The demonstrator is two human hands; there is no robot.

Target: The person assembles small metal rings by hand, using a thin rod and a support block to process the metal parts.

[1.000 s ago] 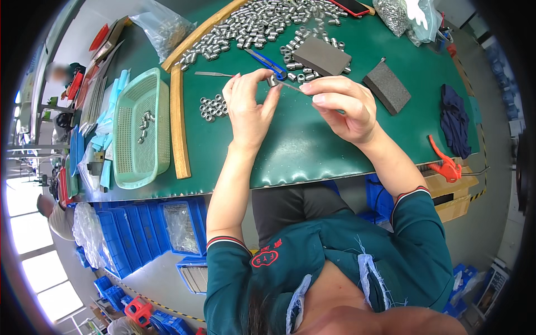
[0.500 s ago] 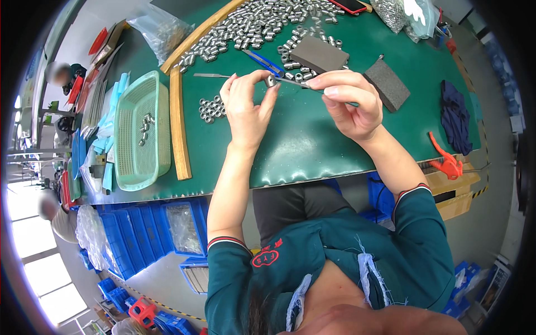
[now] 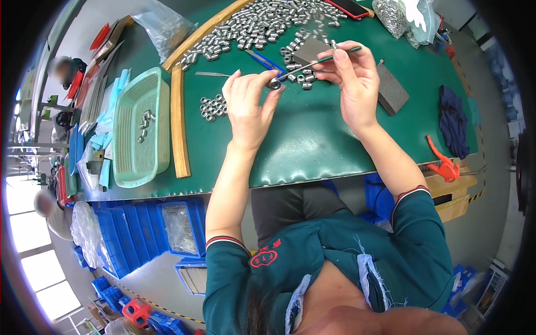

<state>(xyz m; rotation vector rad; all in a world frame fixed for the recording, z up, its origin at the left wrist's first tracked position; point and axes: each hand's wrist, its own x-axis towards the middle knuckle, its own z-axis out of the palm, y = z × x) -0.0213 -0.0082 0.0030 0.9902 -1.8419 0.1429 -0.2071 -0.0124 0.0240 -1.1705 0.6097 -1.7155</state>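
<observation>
Your left hand (image 3: 244, 106) pinches the metal sleeve (image 3: 274, 84), open end up; your right hand (image 3: 360, 84) holds the thin tool (image 3: 301, 68), slanting down-left to it.

Cylinders (image 3: 244, 39) behind, 1 basket (image 3: 161, 128) left (on table (image 3: 318, 131))

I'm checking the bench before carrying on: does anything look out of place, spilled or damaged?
Nothing looks clearly damaged. One thing seems odd: the blue utility knife lies loose on the bench just beyond the left hand, with what looks like an exposed blade, awkwardly close to the work.
</observation>
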